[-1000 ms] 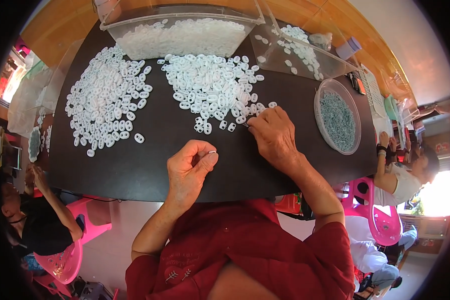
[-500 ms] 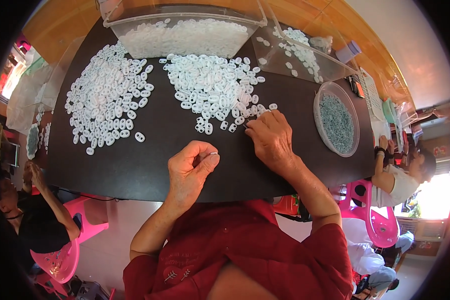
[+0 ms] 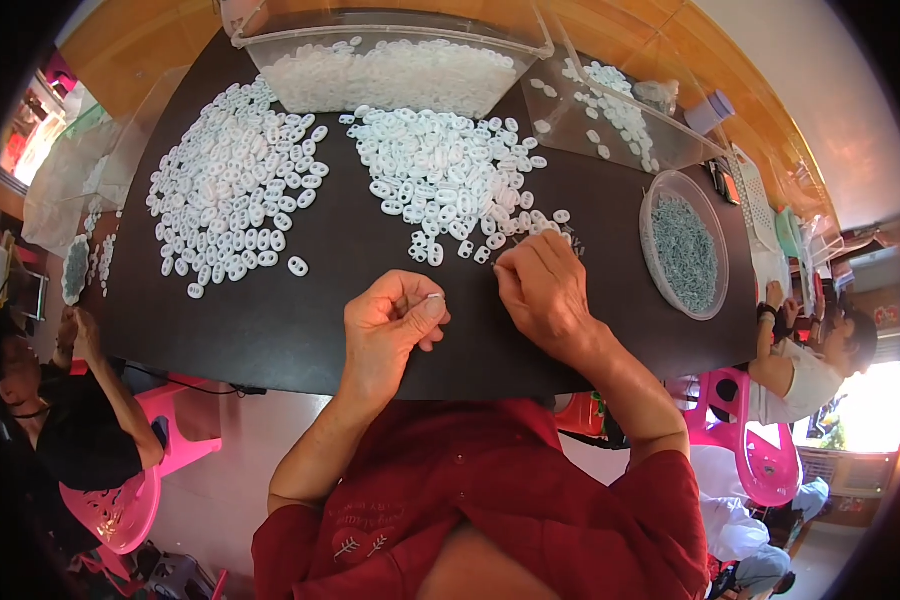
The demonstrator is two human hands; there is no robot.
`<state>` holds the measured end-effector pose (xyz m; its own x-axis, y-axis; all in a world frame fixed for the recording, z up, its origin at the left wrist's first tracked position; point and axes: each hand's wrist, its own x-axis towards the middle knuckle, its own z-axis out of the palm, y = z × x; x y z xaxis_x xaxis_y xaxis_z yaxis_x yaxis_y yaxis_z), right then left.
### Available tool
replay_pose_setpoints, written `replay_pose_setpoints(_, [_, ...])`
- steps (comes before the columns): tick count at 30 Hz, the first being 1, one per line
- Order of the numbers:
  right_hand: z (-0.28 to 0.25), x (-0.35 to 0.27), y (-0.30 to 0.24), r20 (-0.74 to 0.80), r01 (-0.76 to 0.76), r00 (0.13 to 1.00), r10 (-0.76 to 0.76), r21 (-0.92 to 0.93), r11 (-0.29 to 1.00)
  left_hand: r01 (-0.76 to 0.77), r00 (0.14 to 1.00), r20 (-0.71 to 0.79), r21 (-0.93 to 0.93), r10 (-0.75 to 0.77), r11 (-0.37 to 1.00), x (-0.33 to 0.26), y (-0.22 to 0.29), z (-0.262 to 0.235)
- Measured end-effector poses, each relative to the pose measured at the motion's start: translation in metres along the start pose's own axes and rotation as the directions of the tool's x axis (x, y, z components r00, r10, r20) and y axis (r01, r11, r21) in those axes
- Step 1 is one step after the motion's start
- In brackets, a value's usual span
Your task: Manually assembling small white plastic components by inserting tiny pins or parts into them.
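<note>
Thumb (image 3: 427, 312) and bent forefinger of the left hand (image 3: 395, 325) press together, barely parted, and between them is a small white piece (image 3: 435, 296), just a pale edge peeping out, held above the table in front of the body. Over to the right hand (image 3: 548, 300), and its fingers are curled in close, back of the hand uppermost; whether they grip anything, I cannot tell from here. Just beyond those knuckles lie a few loose grey metal bits (image 3: 576, 243), right by the near edge of a heap of glossy white oval plastic pieces with paired holes (image 3: 430, 165), spreading up the middle of the dark brown tabletop (image 3: 300, 345). Left of that, well apart, a second, wider heap of white ovals (image 3: 232, 185), one straggler (image 3: 298, 266) sitting off its near corner. Out to the right, a round clear plastic tub (image 3: 652, 275) is loaded with small grey metal pieces (image 3: 685, 252). And at the far side, a big clear plastic bin (image 3: 390, 33) full of white ovals, with another clear plastic container (image 3: 685, 150) beside it and a lavender cylinder (image 3: 708, 112) at its right. Farther out, a person in black (image 3: 85, 435) sits left, a person in a pale top (image 3: 810, 380) right, near a pink plastic stool (image 3: 765, 465).
</note>
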<state>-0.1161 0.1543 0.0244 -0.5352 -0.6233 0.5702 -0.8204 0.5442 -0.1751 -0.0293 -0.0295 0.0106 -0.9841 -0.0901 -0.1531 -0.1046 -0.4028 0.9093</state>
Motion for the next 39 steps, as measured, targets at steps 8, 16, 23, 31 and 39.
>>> replay_pose_setpoints(8, [-0.01,0.014,-0.036,0.149,-0.259,0.966,0.212,0.513,0.818,-0.029,0.999,0.007,-0.219,0.031,0.975,0.0,0.002,0.004])
replay_pose_setpoints(16, [-0.01,0.018,-0.043,0.228,-0.357,0.934,0.275,0.599,0.717,-0.058,0.998,-0.009,-0.15,0.058,0.987,-0.003,0.001,0.0])
replay_pose_setpoints(23, [-0.008,0.018,-0.044,0.245,-0.367,0.93,0.273,0.591,0.719,-0.064,0.998,-0.035,-0.103,0.061,0.993,-0.004,0.003,0.002])
replay_pose_setpoints(31, [-0.004,0.018,-0.047,0.268,-0.382,0.924,0.273,0.599,0.704,-0.123,0.992,-0.025,-0.007,0.123,0.992,-0.009,-0.003,0.0])
replay_pose_setpoints(39, [-0.005,0.018,-0.052,0.405,-0.562,0.824,0.396,0.671,0.484,-0.241,0.962,-0.063,0.261,0.265,0.935,-0.011,-0.003,0.005])
